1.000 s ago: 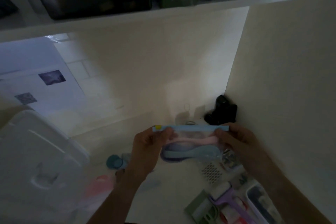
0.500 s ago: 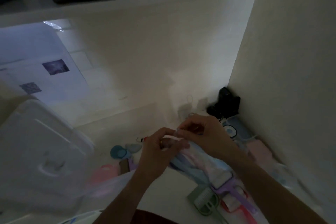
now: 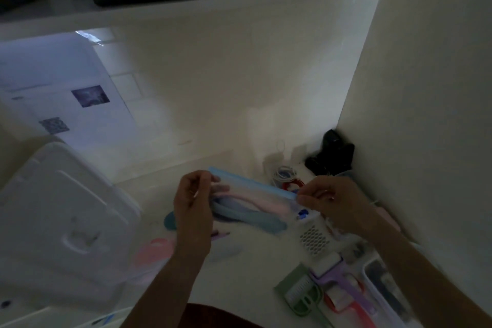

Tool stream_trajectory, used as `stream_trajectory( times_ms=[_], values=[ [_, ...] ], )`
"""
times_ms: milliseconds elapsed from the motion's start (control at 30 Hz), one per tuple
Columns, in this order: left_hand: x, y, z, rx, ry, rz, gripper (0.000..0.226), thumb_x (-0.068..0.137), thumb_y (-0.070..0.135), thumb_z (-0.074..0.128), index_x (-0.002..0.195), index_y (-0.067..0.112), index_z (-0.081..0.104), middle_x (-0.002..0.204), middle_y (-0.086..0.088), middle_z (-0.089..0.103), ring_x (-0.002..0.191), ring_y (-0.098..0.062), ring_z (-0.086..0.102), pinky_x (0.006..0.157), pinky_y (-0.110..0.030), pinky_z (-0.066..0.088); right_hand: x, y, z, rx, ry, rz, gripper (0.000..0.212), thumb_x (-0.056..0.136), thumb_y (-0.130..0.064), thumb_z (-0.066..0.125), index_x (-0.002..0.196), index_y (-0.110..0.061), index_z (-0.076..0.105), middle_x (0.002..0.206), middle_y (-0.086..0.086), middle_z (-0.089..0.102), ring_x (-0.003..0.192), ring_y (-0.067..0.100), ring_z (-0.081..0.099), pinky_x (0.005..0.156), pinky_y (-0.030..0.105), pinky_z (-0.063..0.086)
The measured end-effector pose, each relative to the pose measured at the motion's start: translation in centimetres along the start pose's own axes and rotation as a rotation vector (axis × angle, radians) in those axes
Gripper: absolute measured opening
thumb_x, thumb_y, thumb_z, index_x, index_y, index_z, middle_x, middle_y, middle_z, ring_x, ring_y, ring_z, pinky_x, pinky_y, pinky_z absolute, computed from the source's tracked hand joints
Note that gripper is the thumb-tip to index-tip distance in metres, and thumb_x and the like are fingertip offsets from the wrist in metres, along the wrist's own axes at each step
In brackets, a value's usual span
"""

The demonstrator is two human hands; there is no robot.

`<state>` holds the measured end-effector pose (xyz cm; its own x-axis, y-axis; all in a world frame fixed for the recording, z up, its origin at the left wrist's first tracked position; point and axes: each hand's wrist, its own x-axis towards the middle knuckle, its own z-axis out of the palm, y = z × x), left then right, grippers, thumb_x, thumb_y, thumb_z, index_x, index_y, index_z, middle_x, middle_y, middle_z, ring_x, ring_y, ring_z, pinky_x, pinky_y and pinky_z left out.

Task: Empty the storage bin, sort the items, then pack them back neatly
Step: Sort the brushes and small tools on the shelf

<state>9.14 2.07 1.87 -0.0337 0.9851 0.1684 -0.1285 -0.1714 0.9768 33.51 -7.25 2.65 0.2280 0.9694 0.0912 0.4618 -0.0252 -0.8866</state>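
Observation:
A clear zip bag (image 3: 253,202) with a blue seal strip hangs above the white desk, holding pastel pink, blue and purple items. My left hand (image 3: 194,202) pinches the bag's left end at the strip. My right hand (image 3: 332,202) pinches the right end of the strip. The bag is stretched between both hands, tilted down to the right. The storage bin's white lid (image 3: 61,221) lies at the left.
Loose items lie on the desk: a green grater (image 3: 298,293), a purple-handled tool (image 3: 343,279), a white mesh piece (image 3: 314,239), hair ties (image 3: 286,176), a pink thing (image 3: 151,250). A black object (image 3: 332,154) sits in the corner. A wall stands close on the right.
Half a second ago both hands were bunched together on the bag low over the desk. Now they have spread apart and lifted, stretching the bag flat again.

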Motion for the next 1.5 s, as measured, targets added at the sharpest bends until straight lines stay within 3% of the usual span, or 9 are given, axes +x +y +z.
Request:
stream_trajectory(
  times_ms=[367,467,567,733,967,1133,1233,1333,1500],
  values=[
    [-1.7,-0.8,0.6,-0.163,-0.012,-0.170,0.023,0.103,0.020,0.049,0.106,-0.003,0.053,0.094,-0.009,0.073,0.092,-0.030,0.073,0.074,-0.031,0.056,-2.9,1.0,2.4,0.633,0.131,0.256,0.007,0.085,-0.004,0.068,0.090,-0.001,0.065,0.090,0.013,0.073,0.083,0.021,0.068,0.069,0.029,0.060],
    [-4.2,-3.2,-1.8,0.039,-0.211,-0.251,0.019,0.098,0.009,0.056,0.116,0.010,0.053,0.097,0.014,0.072,0.088,-0.009,0.070,0.065,-0.021,0.054,-4.7,3.3,3.9,0.595,0.192,0.350,0.007,0.091,-0.006,0.063,0.089,-0.002,0.068,0.080,0.010,0.071,0.074,0.020,0.066,0.064,0.030,0.056],
    [-7.4,-6.2,-4.4,0.065,-0.311,-0.504,0.049,0.084,0.003,0.074,0.120,0.028,0.052,0.099,-0.011,0.071,0.081,-0.021,0.071,0.064,-0.029,0.058,-6.4,6.7,6.7,0.578,0.201,0.479,0.015,0.092,-0.015,0.064,0.088,0.000,0.068,0.083,0.020,0.069,0.075,0.031,0.065,0.071,0.043,0.054],
    [-9.9,-11.8,-7.9,0.180,-0.193,-0.584,0.053,0.079,0.004,0.079,0.121,0.020,0.051,0.092,-0.026,0.068,0.079,-0.032,0.071,0.068,-0.041,0.058,-7.4,12.0,13.0,0.447,0.114,0.691,0.027,0.082,-0.017,0.077,0.104,-0.004,0.067,0.090,0.014,0.070,0.073,0.018,0.067,0.059,0.024,0.054],
    [-10.3,-21.0,-11.5,0.492,-0.166,-0.611,0.057,0.087,0.028,0.073,0.131,0.021,0.038,0.092,-0.004,0.069,0.069,-0.017,0.067,0.057,-0.029,0.049,-5.6,16.2,20.6,0.153,0.038,0.702,0.059,0.086,-0.024,0.075,0.136,-0.013,0.044,0.118,0.008,0.059,0.091,0.018,0.059,0.068,0.023,0.049],
    [-10.6,-25.3,-12.2,0.640,-0.351,-0.529,0.065,0.094,0.038,0.063,0.147,0.032,0.028,0.128,0.016,0.053,0.113,-0.009,0.059,0.086,-0.008,0.047,-6.3,17.7,24.5,0.037,-0.004,0.485,0.061,0.088,-0.018,0.073,0.140,-0.018,0.041,0.135,0.002,0.045,0.115,0.018,0.051,0.078,0.010,0.048],
    [-11.6,-27.8,-13.1,0.923,-0.419,-0.333,0.062,0.095,0.042,0.059,0.150,0.031,0.033,0.152,0.001,0.035,0.135,-0.017,0.043,0.104,-0.018,0.043,-7.0,19.0,26.3,-0.309,-0.029,0.331,0.051,0.088,-0.026,0.071,0.136,-0.026,0.051,0.154,0.006,0.030,0.129,0.026,0.045,0.091,0.029,0.052],
    [-12.1,-29.1,-13.9,1.174,-0.459,-0.053,0.053,0.095,0.045,0.051,0.146,0.031,0.044,0.152,-0.013,0.037,0.136,-0.030,0.042,0.104,-0.035,0.048,-7.4,20.5,27.3,-0.570,-0.011,0.124,0.052,0.078,-0.017,0.080,0.125,-0.024,0.060,0.146,0.008,0.044,0.125,0.030,0.046,0.086,0.042,0.057],
    [-10.8,-29.2,-14.5,1.281,-0.660,-0.003,0.062,0.093,0.049,0.041,0.153,0.036,0.028,0.146,-0.005,0.049,0.126,-0.028,0.056,0.093,-0.037,0.055,-7.4,22.6,28.1,-0.673,-0.184,0.121,0.062,0.078,-0.022,0.079,0.135,-0.028,0.053,0.150,0.003,0.044,0.130,0.025,0.038,0.086,0.042,0.059]
  ],
)
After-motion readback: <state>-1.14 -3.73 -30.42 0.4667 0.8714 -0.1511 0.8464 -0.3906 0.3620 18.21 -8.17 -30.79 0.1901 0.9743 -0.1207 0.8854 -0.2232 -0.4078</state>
